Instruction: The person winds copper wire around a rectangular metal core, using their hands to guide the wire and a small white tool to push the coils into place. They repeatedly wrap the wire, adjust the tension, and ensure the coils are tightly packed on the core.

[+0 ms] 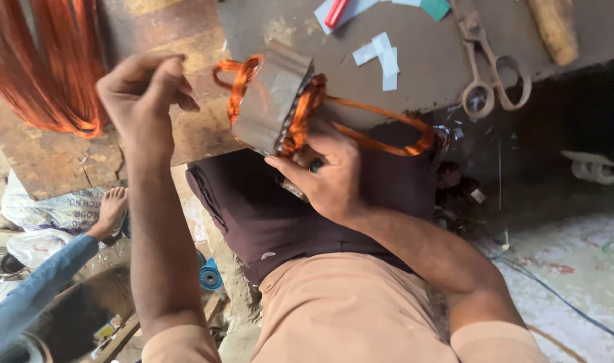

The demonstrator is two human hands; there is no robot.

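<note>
Stator (pixel 273 101) sits on our lap, at the edge of the bench (pixel 441 60), and our right hand (pixel 327 178) grips it from below. Those fingers are curled tight around its lower end, thumb stretched along the side. It is a grey metal ring, smooth and dull, with shiny orange wire (pixel 381 124) looped out of both ends. One long loop runs past our right knuckles.

Our left hand (pixel 145 94) is raised beside the stator, arm bent up. Its fingers are pinched shut, tips pressed to the thumb. We cannot tell if a thin wire is between them.

Beyond our left fingers hangs a thick bundle (pixel 51 67) of orange wire on a worn wooden board (pixel 58 161). Far past our right fingers lie rusty scissors (pixel 488 74) and white paper strips (pixel 384 57) on the rough bench.
</note>
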